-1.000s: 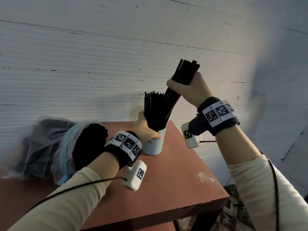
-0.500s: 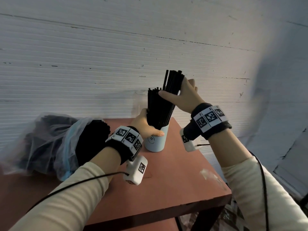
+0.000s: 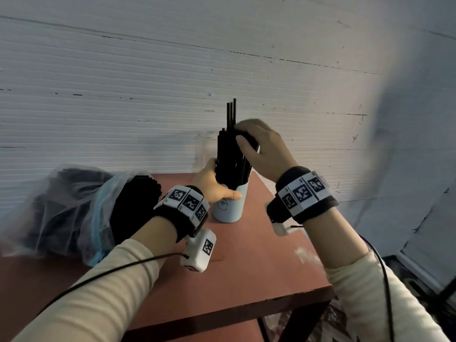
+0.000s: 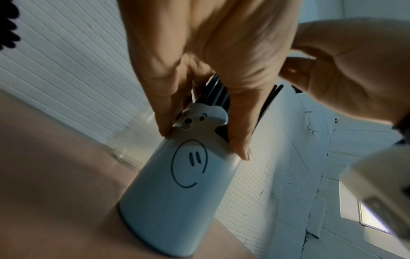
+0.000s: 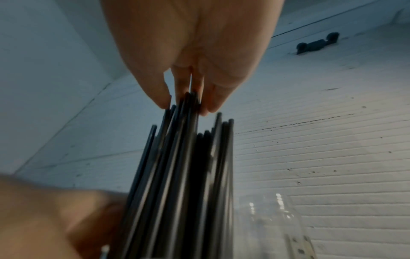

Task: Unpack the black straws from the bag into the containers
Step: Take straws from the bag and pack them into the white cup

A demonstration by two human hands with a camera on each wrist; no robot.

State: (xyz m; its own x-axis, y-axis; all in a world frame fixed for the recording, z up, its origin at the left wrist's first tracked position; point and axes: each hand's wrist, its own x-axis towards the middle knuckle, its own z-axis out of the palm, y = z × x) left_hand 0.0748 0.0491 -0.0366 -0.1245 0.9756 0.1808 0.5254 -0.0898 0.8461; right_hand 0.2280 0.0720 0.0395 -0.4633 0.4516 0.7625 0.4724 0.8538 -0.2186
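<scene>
A light blue cup (image 3: 228, 206) with a drawn face stands near the table's back right, packed with black straws (image 3: 229, 156). My left hand (image 3: 217, 183) grips the cup at its rim, thumb on the near side, fingers round the far side; the left wrist view shows the cup (image 4: 177, 201) under that grip. My right hand (image 3: 243, 133) lies over the straw tops, its fingers (image 5: 159, 94) straight and touching their ends. A few straws (image 3: 232, 114) stick up past it. The clear plastic bag (image 3: 74, 206) lies at the left, its mouth full of black straws (image 3: 133, 203).
A clear plastic cup (image 3: 204, 149) stands just behind the blue one, against the white ribbed wall. The red-brown table (image 3: 246, 267) ends close to the right of the cup and at the front, with the floor below.
My right hand has come down with its bundle, let the straws slide into the cup, and now lies over their tops. The left hand has kept its grip on the cup.
</scene>
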